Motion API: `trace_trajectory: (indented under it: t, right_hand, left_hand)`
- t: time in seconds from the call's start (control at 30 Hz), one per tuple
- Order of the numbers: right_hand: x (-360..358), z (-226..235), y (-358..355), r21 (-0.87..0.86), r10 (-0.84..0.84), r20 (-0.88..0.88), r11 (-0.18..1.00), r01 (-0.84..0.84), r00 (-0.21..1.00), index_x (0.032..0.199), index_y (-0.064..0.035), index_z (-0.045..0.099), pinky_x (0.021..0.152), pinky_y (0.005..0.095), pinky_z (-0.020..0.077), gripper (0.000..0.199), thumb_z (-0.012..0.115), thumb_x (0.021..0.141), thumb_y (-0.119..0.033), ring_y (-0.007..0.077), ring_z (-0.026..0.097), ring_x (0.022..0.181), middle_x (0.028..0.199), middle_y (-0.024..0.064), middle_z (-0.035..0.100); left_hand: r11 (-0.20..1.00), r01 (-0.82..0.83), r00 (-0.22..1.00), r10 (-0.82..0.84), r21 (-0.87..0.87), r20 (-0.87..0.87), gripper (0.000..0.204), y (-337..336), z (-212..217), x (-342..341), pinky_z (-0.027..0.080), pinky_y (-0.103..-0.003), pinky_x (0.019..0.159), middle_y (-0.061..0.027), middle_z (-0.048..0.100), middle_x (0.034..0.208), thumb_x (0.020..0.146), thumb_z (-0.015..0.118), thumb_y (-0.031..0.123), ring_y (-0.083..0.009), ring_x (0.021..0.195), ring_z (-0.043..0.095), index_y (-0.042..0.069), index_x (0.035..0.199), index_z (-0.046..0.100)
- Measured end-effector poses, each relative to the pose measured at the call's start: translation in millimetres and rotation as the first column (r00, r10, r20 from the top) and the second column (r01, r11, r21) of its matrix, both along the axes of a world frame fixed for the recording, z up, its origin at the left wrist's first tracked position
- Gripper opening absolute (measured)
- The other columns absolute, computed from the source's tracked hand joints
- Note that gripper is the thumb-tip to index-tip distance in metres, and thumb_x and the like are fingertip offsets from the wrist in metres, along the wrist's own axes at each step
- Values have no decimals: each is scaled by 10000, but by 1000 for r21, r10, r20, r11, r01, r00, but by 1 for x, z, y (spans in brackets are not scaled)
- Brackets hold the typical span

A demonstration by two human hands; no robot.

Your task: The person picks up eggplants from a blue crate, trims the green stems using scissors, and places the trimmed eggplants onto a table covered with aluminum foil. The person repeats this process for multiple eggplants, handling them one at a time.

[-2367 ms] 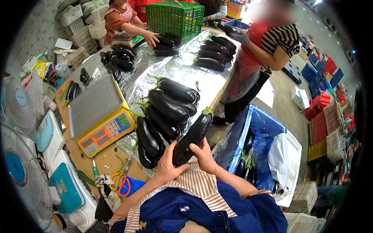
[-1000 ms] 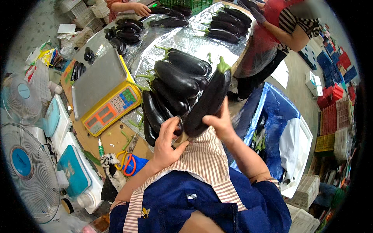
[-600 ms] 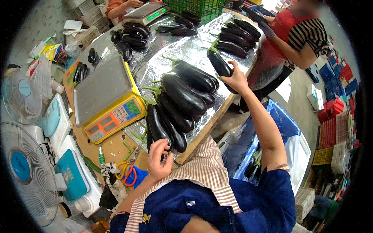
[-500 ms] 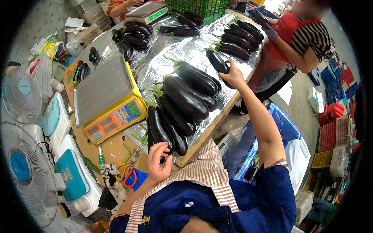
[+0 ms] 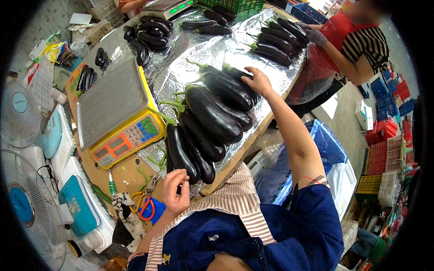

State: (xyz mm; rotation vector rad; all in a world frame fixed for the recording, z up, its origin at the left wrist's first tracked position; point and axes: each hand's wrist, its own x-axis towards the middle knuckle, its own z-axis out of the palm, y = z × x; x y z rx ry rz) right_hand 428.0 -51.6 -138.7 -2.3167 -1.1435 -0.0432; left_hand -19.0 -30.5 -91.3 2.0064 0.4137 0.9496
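Observation:
Several glossy purple-black eggplants (image 5: 212,113) lie side by side on silver foil (image 5: 181,77), green stems pointing away from me. My right hand (image 5: 258,82) is at the far right of this row, fingers apart, touching an eggplant (image 5: 235,73) that rests against the others. At the row's near left end, my left hand (image 5: 177,192) has its fingers curled around the blunt end of the leftmost eggplant (image 5: 169,160), which the hand and a neighbouring eggplant mostly hide. The yellow scale (image 5: 115,108) stands left of the row, its grey pan bare.
More eggplants (image 5: 275,43) lie at the far right, with another heap (image 5: 153,34) at the far left. A green crate (image 5: 248,8) and second scale (image 5: 169,7) stand behind. Scissors (image 5: 147,208) lie near my left forearm. A co-worker's gloved hand (image 5: 314,36) is by the far eggplants.
My right hand has brought the single eggplant leftward, laid it against the near row and loosened its fingers. My left hand stays at the row's near end. The view has shifted slightly.

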Motion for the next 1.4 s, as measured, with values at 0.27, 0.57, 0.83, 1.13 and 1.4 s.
trace_trajectory:
  t: [0.27,0.57,0.83,1.13,1.4]
  right_hand:
    - [-77,53,-22,-170,8,-195,985,-42,981,1164,-88,544,776,384,481,696,586,701,-606,286,626,864,895,146,649]
    - [-79,32,-29,-46,102,-376,991,-129,921,1248,-73,441,857,415,451,643,590,777,-484,349,531,1042,1144,193,527]
    - [-86,83,-55,298,299,-954,935,191,26,1164,-75,486,447,266,487,455,426,903,-443,200,600,625,895,120,607]
    - [-220,123,-79,537,540,-650,824,179,-536,1300,-68,384,620,345,584,548,398,907,-450,301,634,826,1060,179,586]
    - [-282,106,-69,486,480,-574,852,196,-663,1234,-48,455,640,361,554,521,373,917,-454,296,624,868,1063,152,592]
  left_hand:
    - [999,-11,1000,10,-48,-23,219,-4,4,4,481,-255,658,-158,555,997,769,526,-96,-183,774,576,-37,977,559]
    - [997,3,999,1,-81,52,192,-12,-4,5,480,-275,655,-160,575,955,758,535,-96,-203,739,587,-36,937,570]
    - [1000,8,1000,-8,6,15,157,-8,8,-3,468,-306,693,-144,586,906,753,543,-80,-241,785,579,-23,895,578]
    - [780,135,986,-46,-612,158,341,34,49,26,483,-271,697,-81,538,1069,902,508,187,-174,865,564,2,1183,453]
    - [400,492,871,-237,-774,431,454,62,63,38,486,-291,751,-74,557,1100,893,505,336,-157,939,579,52,1233,404]
